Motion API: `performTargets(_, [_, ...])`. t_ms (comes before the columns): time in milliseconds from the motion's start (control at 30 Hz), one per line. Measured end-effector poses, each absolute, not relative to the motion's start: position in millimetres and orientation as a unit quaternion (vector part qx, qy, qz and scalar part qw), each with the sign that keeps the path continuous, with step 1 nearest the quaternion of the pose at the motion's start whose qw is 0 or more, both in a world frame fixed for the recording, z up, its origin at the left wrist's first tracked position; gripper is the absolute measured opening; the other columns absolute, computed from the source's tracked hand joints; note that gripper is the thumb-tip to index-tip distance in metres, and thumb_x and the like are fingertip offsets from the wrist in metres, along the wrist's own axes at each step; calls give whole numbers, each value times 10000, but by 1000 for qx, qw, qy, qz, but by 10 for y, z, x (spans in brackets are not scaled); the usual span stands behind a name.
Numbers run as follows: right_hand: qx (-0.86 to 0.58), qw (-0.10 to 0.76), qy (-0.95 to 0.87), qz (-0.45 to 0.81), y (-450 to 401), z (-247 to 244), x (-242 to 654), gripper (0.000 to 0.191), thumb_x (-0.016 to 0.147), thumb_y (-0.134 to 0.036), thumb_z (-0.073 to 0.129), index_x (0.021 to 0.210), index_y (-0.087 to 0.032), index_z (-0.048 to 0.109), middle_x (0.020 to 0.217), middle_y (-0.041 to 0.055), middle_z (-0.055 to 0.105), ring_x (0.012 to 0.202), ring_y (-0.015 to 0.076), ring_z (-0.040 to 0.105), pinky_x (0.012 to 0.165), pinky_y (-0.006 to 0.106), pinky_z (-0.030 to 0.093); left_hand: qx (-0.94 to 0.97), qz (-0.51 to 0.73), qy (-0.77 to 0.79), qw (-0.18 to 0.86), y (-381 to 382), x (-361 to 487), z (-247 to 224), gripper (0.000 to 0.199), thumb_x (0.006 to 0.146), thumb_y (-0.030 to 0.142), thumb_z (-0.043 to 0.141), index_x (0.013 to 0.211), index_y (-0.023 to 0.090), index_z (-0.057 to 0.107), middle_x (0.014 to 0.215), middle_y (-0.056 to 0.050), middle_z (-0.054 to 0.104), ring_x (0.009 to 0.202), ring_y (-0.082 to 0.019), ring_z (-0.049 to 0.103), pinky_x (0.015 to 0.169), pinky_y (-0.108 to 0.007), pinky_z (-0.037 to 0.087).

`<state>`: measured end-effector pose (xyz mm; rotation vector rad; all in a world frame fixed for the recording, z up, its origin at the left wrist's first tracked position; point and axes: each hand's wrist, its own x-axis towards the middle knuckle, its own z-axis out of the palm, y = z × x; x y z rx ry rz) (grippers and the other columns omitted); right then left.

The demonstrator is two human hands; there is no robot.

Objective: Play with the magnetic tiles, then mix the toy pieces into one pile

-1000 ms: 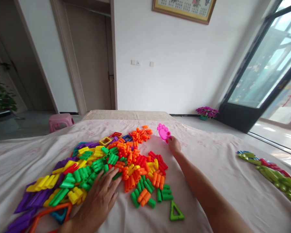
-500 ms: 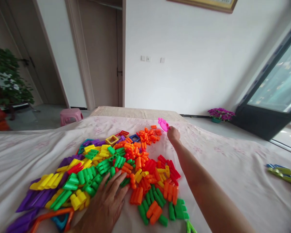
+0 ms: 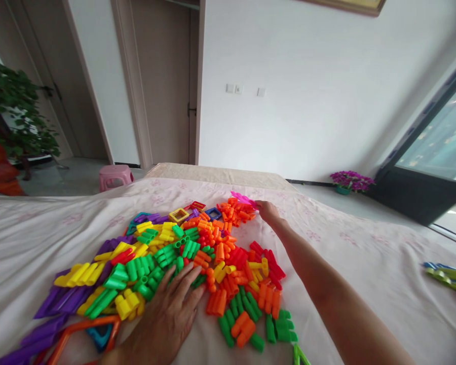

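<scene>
My right hand [image 3: 266, 213] is stretched far forward and closed around the end of a bright pink plastic paw-shaped toy [image 3: 243, 198]. The toy reaches left over the far cluster of small orange pieces [image 3: 235, 213], seen nearly edge-on. Nearer to me, my left hand [image 3: 175, 304] lies with fingers spread at the front of the pile, its fingertips by green tube blocks [image 3: 167, 256] and orange ones. Yellow blocks [image 3: 85, 274] and purple blocks [image 3: 66, 299] make up the left side of the heap. Red blocks [image 3: 271, 266] lie on its right.
A pale floral sheet [image 3: 349, 274] spreads under everything. Square frame pieces, including a yellow frame [image 3: 178, 215], sit at the pile's back; an orange frame [image 3: 112, 329] is near front left. Blue and olive pieces [image 3: 448, 274] lie far right. A pink stool [image 3: 116, 177] stands beyond.
My right hand has moved slightly left and lower. The pink toy has swung down from raised and tilted to nearly flat over the orange pieces. My left hand stays in place.
</scene>
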<state>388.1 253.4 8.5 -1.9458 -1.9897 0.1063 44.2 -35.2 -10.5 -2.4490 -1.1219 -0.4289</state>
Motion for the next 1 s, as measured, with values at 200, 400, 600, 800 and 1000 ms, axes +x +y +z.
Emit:
performTargets(200, [-625,171,-758,70,2270,168,3877,320,890,-224,490,1134,-292,685,1040,-1,716,987,192,629,820,236,426,-876,-158,-406,208,-364,467,-85,368,866,157,448,1204,242,567,1407,-64,482,1360,-214,368,1121,-452,246])
performTargets(400, [-577,154,-793,117,2054,377,3980,219,834,-236,542,915,-222,746,833,-13,728,780,155,642,726,203,442,-876,-159,-410,198,-377,472,-57,377,859,162,453,1207,248,569,1398,-58,493,1340,-219,399,1094,-457,303])
performTargets(600, [-660,196,-723,61,2290,469,3964,289,858,-224,474,1013,-216,717,903,27,718,819,171,634,680,216,412,-881,-155,-410,179,-372,459,-77,392,863,151,455,1230,244,557,1414,-61,476,1369,-230,358,1114,-472,265])
performTargets(800, [-743,192,-641,21,2585,266,3668,318,891,-284,450,1078,-200,694,1001,116,698,893,219,639,689,253,418,-884,-141,-405,185,-360,433,-116,433,863,143,453,1267,272,537,1425,-48,466,1378,-228,337,1118,-471,252])
performTargets(1000, [-722,166,-672,29,2759,152,3341,332,923,-301,429,1107,-223,693,1016,116,701,925,222,648,717,252,431,-884,-153,-405,178,-358,429,-118,482,854,125,457,1301,295,513,1436,-38,451,1370,-219,342,1134,-464,214])
